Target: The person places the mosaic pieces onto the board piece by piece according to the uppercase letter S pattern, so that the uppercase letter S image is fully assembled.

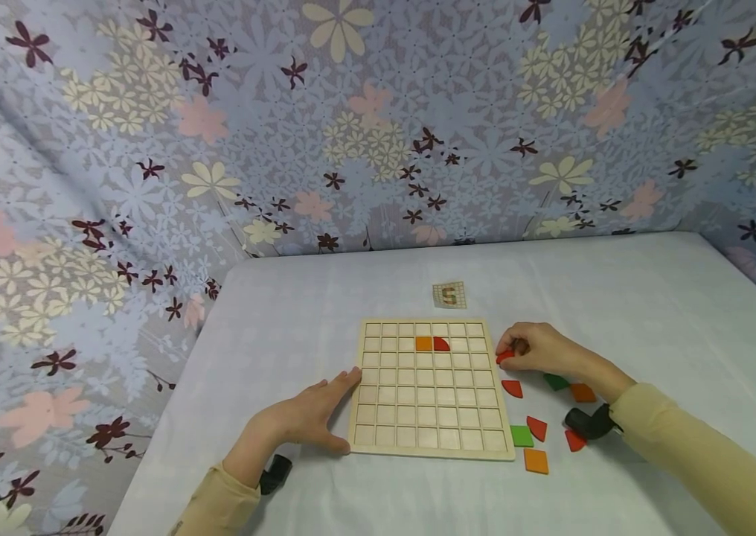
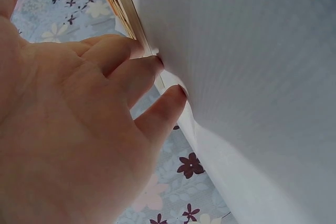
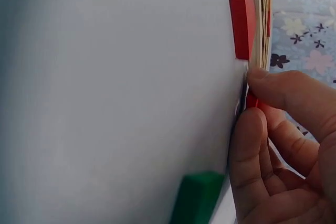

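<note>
A pale wooden grid board lies on the white cloth. In its upper rows an orange square sits beside a red quarter-round piece. My left hand rests with spread fingers against the board's left edge; in the left wrist view the fingertips of that hand touch the edge and cloth. Just off the board's right edge, my right hand pinches a red piece between thumb and fingers; the right wrist view shows this hand mostly covering the red piece.
Right of the board lie a red piece, a green square, an orange square, a dark green piece, an orange-red piece and more red pieces. A small patterned card lies beyond the board.
</note>
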`<state>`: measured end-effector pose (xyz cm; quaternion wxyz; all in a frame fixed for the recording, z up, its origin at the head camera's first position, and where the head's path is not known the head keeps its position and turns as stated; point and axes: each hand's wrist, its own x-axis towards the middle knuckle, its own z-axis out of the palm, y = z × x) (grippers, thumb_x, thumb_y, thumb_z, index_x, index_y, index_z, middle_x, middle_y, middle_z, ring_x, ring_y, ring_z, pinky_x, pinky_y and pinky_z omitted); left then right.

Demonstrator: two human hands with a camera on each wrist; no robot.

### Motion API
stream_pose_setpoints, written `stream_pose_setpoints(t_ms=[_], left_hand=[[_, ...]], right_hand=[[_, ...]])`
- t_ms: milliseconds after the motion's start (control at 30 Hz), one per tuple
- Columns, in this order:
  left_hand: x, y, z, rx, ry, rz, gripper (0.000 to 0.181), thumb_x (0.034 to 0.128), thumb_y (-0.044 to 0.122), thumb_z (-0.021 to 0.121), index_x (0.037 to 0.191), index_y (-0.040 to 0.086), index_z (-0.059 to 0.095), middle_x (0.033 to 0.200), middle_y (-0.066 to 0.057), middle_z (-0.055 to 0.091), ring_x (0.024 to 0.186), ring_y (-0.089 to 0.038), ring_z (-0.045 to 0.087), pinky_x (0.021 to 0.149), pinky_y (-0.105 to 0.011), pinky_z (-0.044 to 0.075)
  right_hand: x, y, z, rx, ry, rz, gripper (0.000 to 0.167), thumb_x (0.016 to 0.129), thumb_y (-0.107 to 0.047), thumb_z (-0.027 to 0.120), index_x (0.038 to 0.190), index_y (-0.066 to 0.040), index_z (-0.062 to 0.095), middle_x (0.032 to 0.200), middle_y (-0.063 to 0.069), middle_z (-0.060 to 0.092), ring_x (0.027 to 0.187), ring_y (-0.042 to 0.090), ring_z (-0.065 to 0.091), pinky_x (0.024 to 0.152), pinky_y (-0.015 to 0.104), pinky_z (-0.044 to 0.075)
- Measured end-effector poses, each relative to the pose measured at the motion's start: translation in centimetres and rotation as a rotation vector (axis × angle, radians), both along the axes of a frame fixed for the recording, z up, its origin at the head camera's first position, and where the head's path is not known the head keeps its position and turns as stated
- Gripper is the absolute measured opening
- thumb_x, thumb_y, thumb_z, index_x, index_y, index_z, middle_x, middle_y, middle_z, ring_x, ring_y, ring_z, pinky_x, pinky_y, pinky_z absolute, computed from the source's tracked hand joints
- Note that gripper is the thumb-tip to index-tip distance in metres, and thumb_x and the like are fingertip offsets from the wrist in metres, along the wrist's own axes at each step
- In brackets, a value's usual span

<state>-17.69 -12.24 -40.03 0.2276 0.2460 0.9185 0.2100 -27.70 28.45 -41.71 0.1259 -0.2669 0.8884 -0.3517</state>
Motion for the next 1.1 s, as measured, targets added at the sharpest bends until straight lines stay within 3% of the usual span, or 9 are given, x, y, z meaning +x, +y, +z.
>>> stream_pose_setpoints(t_ms=[600,1100], left_hand=[[-0.1,0.3,0.1,0.012,-0.007,0.017,0.108,0.0730,0.035,0.080,0.152,0.008,0.013,0.155,-0.013,0.016,0.139,-0.033,0.019,0.112,-0.049,0.019],[-0.5,0.6,-0.2,0.000,0.002,0.015,0.106,0.0743,0.034,0.079,0.152,0.010,0.012,0.155,-0.012,0.015,0.140,-0.027,0.018,0.112,-0.046,0.020]], right_hand=[[-1.3,0.7,2.2,0.012,0.091,-0.024,0.017,0.079,-0.011,0.075,0.094,-0.007,0.067,0.088,0.000,0.062,0.072,0.016,0.053,0.060,0.026,0.049],[-2.9,0.1,4.6,-0.026,0.140,-0.029,0.021,0.080,-0.014,0.076,0.096,-0.005,0.067,0.091,0.003,0.064,0.076,0.018,0.057,0.066,0.026,0.053]])
